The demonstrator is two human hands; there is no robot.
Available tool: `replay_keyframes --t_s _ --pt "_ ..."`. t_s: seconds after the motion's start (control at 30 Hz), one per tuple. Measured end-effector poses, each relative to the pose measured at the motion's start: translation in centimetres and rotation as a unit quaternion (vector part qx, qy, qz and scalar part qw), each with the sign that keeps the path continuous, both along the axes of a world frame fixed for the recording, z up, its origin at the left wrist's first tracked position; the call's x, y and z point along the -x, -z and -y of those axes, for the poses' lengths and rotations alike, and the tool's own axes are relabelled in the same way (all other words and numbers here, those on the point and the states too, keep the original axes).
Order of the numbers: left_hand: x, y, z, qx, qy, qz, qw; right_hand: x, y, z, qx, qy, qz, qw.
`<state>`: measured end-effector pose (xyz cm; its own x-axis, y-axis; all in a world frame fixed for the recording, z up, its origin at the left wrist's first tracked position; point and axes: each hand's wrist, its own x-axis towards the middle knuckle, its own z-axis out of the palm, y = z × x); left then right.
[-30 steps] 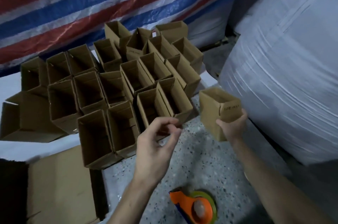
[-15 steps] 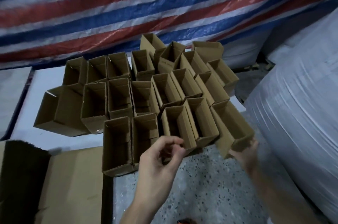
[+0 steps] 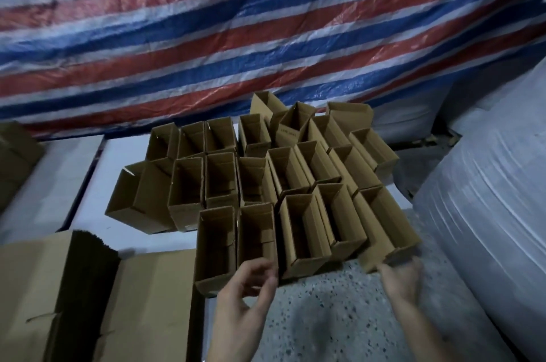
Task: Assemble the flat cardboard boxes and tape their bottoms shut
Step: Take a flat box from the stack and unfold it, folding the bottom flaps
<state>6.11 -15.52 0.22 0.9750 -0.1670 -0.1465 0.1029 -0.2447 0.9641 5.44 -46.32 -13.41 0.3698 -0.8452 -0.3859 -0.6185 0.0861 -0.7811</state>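
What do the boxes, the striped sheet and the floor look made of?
Boxes: matte brown cardboard, folded flaps show.
Striped sheet: probably woven plastic tarpaulin, glossy, wrinkled.
Floor: speckled grey, likely terrazzo or polished concrete.

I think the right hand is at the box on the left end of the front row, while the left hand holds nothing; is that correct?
Not quite. The right hand is at the box on the right end of the front row, not the left end. The head view shows it next to the white sack. The left hand does hold nothing.
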Motion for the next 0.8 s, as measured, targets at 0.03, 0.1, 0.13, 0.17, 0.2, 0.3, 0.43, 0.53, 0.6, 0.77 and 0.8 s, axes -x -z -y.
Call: replay_keyframes --t_s 0.03,0.1,0.13,0.17,0.2,0.3,0.43,0.53,0.6,0.77,0.8 --pt "0.2 0.1 -0.5 0.003 -0.008 0.004 1.0 0.4 -1.2 -1.4 0.024 -0.001 0.01 1.0" --pt "0.7 0.5 -1.7 0.004 -0.034 0.015 0.999 1.1 -3.0 -4.5 0.056 -0.04 0.039 0.997" --pt "1.1 0.9 -2.4 0.003 -0.05 0.023 0.998 1.6 -3.6 -6.3 0.061 -0.067 0.061 0.994" --pt "1.6 1.3 -3.2 0.002 -0.067 0.033 0.997 2.0 -4.1 -8.1 0.065 -0.099 0.079 0.99" --pt "2.0 1.8 -3.9 0.001 -0.082 0.043 0.996 2.5 -4.4 -9.9 0.068 -0.133 0.094 0.984" --pt "3.3 3.9 -6.7 -0.022 -0.119 0.064 0.991 3.8 -4.6 -15.0 0.065 -0.231 0.12 0.963" --pt "4.7 9.0 -11.4 -0.166 -0.175 0.062 0.968 5.4 -4.0 -20.5 0.04 -0.317 0.101 0.942" --pt "5.2 13.7 -14.6 -0.344 -0.184 -0.062 0.919 6.6 -4.1 -23.5 0.01 -0.352 0.091 0.932" --pt "5.0 16.3 -16.4 -0.408 -0.145 -0.17 0.885 7.5 -4.1 -25.0 -0.003 -0.363 0.085 0.928" --pt "3.3 20.1 -18.4 -0.455 -0.049 -0.232 0.858 9.4 -3.8 -27.6 -0.058 -0.322 0.068 0.942" --pt "3.0 20.6 -18.4 -0.463 -0.021 -0.216 0.859 9.6 -3.8 -27.9 -0.053 -0.313 0.066 0.946"
